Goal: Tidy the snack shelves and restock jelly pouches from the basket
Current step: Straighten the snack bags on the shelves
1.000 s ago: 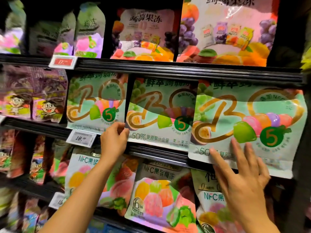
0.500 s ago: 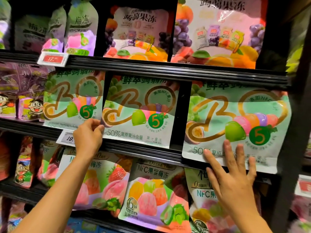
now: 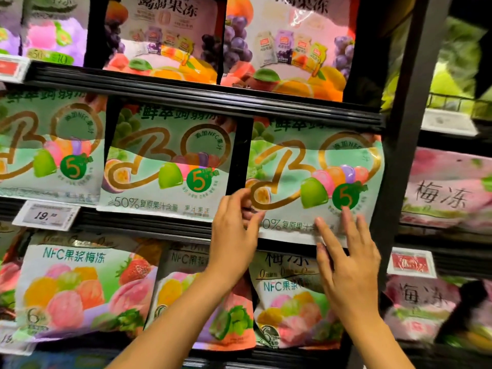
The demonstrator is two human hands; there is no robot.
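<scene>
1. Two hands meet on the rightmost green jelly pouch (image 3: 316,179) on the middle shelf (image 3: 170,225) in my head view.
2. My left hand (image 3: 234,235) pinches its lower left edge, fingers (image 3: 253,219) curled.
3. My right hand (image 3: 348,259) lies flat on its lower front, fingers (image 3: 326,233) spread straight.

The pale green jelly pouch (image 3: 315,182) at three o'clock bears gold looping letters and a dark green "5" roundel. At six o'clock, a white pouch (image 3: 82,288) shows pink, orange and green fruit. The shelf rails (image 3: 207,94) are black.
</scene>
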